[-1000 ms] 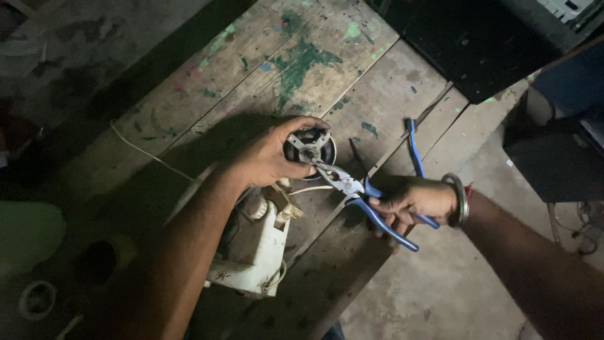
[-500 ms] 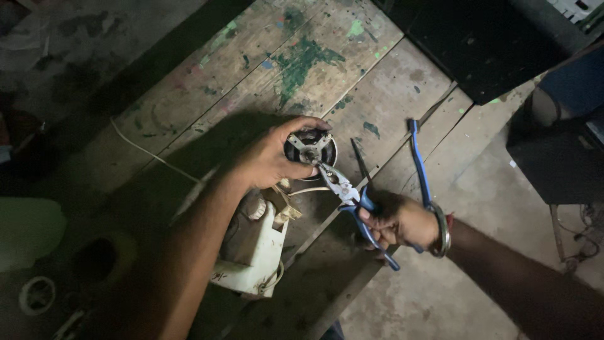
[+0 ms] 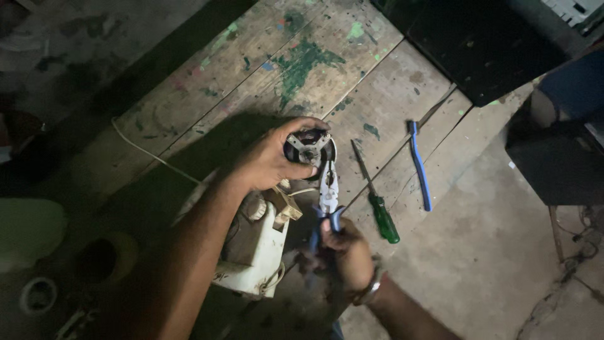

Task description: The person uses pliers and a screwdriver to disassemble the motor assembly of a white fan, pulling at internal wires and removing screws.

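The surface is a worn plank bench, its boards scratched and smeared with green paint, with bare concrete floor beyond its edge and a dark box-like object at the far corner. The left hand has its fingers curled closed around a small round motor, gripping it by the rim with the metal end plate and shaft facing up. The motor sits directly above a white plastic housing, which lies below and just beside the left fingers; whether the two parts are joined cannot be told. The right hand has its fingers closed on the blue handles of a pair of pliers, the steel nose pointing away from the person and meeting the near edge of the motor, just beside the left thumb. A thin white wire runs across the boards to the far side of the left wrist. To the outer side of the right fingers, near but apart, lies a green-handled screwdriver; further out again lies a blue tool with a slim shaft, also untouched. The near left corner is too dark to identify its contents with certainty.
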